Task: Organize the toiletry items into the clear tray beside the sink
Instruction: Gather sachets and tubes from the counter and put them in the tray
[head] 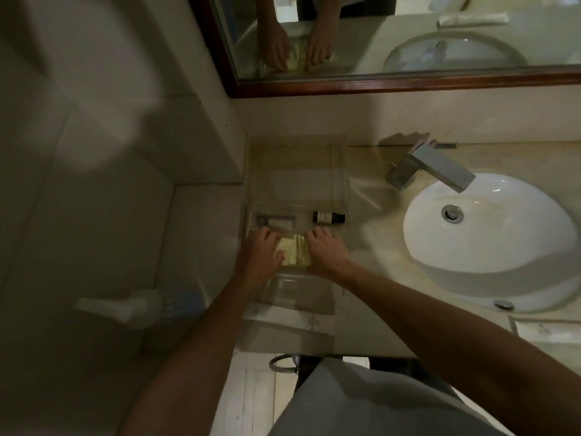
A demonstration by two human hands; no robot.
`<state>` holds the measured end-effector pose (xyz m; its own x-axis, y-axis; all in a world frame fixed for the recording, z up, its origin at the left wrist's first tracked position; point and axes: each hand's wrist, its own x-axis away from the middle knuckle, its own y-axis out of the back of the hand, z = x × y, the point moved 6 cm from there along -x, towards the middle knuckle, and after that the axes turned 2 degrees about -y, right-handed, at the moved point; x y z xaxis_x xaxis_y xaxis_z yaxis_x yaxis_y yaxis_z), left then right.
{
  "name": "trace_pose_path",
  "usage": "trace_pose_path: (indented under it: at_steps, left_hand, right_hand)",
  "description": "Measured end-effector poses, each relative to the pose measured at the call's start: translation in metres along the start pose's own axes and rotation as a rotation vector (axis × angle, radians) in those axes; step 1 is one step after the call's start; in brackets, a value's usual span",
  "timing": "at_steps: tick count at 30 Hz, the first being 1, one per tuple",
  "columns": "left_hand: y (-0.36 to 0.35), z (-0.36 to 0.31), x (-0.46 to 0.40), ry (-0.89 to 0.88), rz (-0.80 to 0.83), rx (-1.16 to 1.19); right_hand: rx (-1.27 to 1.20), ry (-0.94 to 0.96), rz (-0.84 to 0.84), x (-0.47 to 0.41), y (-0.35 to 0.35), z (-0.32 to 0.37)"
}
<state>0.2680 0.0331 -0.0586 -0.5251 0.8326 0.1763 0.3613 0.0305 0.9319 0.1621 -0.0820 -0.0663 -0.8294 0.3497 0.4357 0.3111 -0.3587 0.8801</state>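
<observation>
Both hands down in the clear tray (pixel 342 184) on the counter (pixel 371 234), left of the sink (pixel 490 234). Left hand (pixel 261 253) and right hand (pixel 327 251) on either side of a pale yellow packet (pixel 295 254), perhaps folded sachets; fingers bent onto its edges. Dark small bottle (pixel 328 217) lying just beyond, beside a flat box (pixel 276 222).

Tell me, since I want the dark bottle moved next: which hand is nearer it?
Right. The right hand sits just below the dark bottle; the left hand is farther left.
</observation>
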Motion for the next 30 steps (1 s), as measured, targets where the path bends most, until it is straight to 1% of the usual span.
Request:
trace_pose_path:
  at_steps: [3,5,7,10,11,13,14,15,16,17,18,20,21,22,23,24,26,28,30]
  left_hand:
    - [0.002,0.001,0.011,0.131,-0.093,0.063]
    - [0.004,-0.003,0.015,0.168,-0.137,0.091]
    - [0.005,-0.01,0.018,0.131,-0.14,0.087]
    - [0.0,-0.031,0.02,-0.079,-0.113,0.042]
    - [-0.004,-0.038,0.021,-0.123,-0.098,0.022]
    - [-0.009,-0.049,0.024,-0.103,-0.106,0.024]
    - [-0.01,-0.054,0.028,-0.076,-0.136,0.067]
    - [-0.011,-0.058,0.036,-0.071,-0.158,0.112]
    - [-0.014,-0.063,0.047,-0.1,-0.162,0.133]
    - [-0.019,-0.067,0.062,-0.158,-0.133,0.136]
    - [-0.027,-0.069,0.079,-0.22,-0.068,0.124]
    - [-0.048,-0.062,0.108,-0.262,0.143,0.049]
    - [-0.058,-0.054,0.118,-0.238,0.234,-0.005]
    - [-0.064,-0.047,0.124,-0.197,0.281,-0.041]
    - [-0.065,-0.042,0.126,-0.149,0.299,-0.062]
    - [-0.062,-0.04,0.124,-0.104,0.308,-0.08]
    - [-0.053,-0.043,0.118,-0.098,0.26,-0.123]
    - [-0.033,-0.049,0.105,-0.143,0.106,-0.106]
    - [-0.003,-0.057,0.086,-0.205,-0.061,-0.064]
  right_hand:
    - [-0.095,-0.005,-0.043,-0.001,0.001,-0.001]
    - [-0.185,-0.017,-0.11,0.008,0.006,-0.009]
    - [-0.255,-0.024,-0.195,0.024,0.007,-0.018]
    - [-0.269,0.007,-0.214,0.044,-0.001,-0.021]
    - [-0.284,0.02,-0.238,0.049,-0.003,-0.024]
    - [-0.321,0.024,-0.339,0.066,0.004,-0.036]
    - [-0.338,0.023,-0.394,0.077,0.007,-0.046]
    - [-0.358,0.028,-0.431,0.09,0.008,-0.058]
    - [-0.383,0.039,-0.441,0.104,0.006,-0.069]
    - [-0.407,0.056,-0.42,0.117,0.0,-0.078]
    - [-0.422,0.084,-0.379,0.129,-0.006,-0.08]
    - [-0.424,0.137,-0.244,0.141,-0.025,-0.071]
    - [-0.416,0.145,-0.139,0.14,-0.036,-0.061]
    - [-0.391,0.148,-0.028,0.137,-0.045,-0.05]
    - [-0.334,0.159,0.062,0.131,-0.056,-0.04]
    - [-0.278,0.197,0.1,0.125,-0.062,-0.029]
    - [-0.284,0.253,0.091,0.116,-0.066,-0.017]
    - [-0.444,0.173,0.0,0.112,-0.052,-0.022]
    - [-0.653,0.048,-0.144,0.11,-0.024,-0.036]
